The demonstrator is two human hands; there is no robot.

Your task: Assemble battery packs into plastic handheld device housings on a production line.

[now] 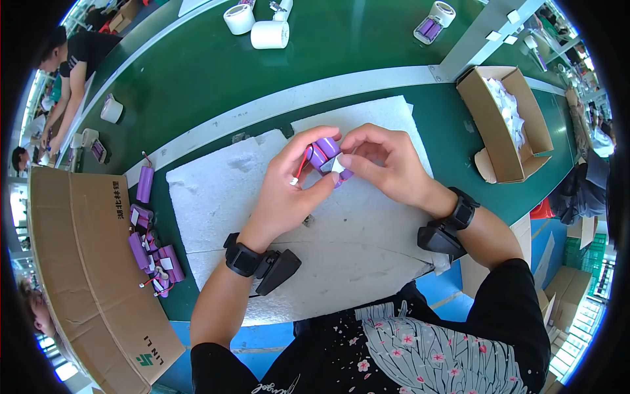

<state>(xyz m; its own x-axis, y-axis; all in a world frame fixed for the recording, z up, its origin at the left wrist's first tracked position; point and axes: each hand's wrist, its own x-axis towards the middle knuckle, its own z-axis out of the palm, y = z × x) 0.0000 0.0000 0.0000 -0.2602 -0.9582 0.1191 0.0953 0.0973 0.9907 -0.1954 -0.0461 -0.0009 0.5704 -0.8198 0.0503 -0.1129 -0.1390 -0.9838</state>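
Observation:
A purple battery pack (319,156) of joined round cells is held up over the white foam mat, with a red wire and small white connector hanging at its left. My left hand (289,180) is closed around the pack's left side, thumb below and fingers above. On the pack's front lies a small white sticker (333,165). My right hand (394,164) is closed at the pack's right side, its thumb pressing by the sticker; its other fingertips are partly hidden. Both wrists wear black strapped devices.
The foam mat (354,269) covers the green table (197,108). Several purple battery packs (172,262) lie left beside a large cardboard box (85,262). An open carton (482,108) of white pieces stands right. White rolls (270,35) sit beyond the metal rail. Another person works far left.

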